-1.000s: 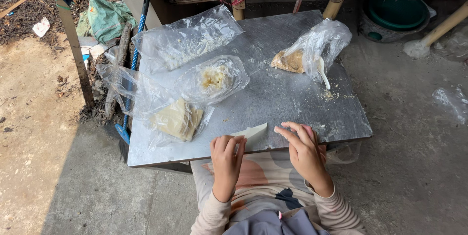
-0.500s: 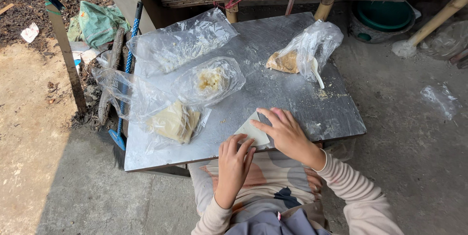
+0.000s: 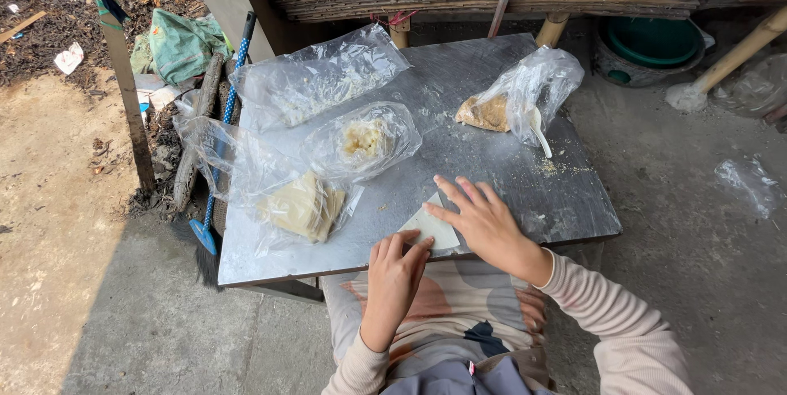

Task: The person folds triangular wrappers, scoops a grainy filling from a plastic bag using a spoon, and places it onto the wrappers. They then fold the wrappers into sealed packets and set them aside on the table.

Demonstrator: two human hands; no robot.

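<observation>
A pale thin square wrapper sheet (image 3: 432, 225) lies flat on the grey metal table (image 3: 492, 174) near its front edge. My right hand (image 3: 484, 219) rests on the sheet's right side, fingers spread and flat. My left hand (image 3: 395, 268) touches the sheet's near left corner with its fingertips. To the left, a clear bag (image 3: 299, 206) holds a stack of the same pale sheets. Another clear bag (image 3: 365, 141) behind it holds a yellowish crumbly filling.
A bag with brown filling and a white spoon (image 3: 525, 100) sits at the back right. A large empty-looking clear bag (image 3: 320, 79) lies at the back left. A green tub (image 3: 656, 38), bamboo poles and a blue-handled broom (image 3: 221, 133) surround the table.
My right hand moved forward onto the table and laid the sheet flat; it stood up at the table's edge before. My left hand slid up to the sheet's corner.
</observation>
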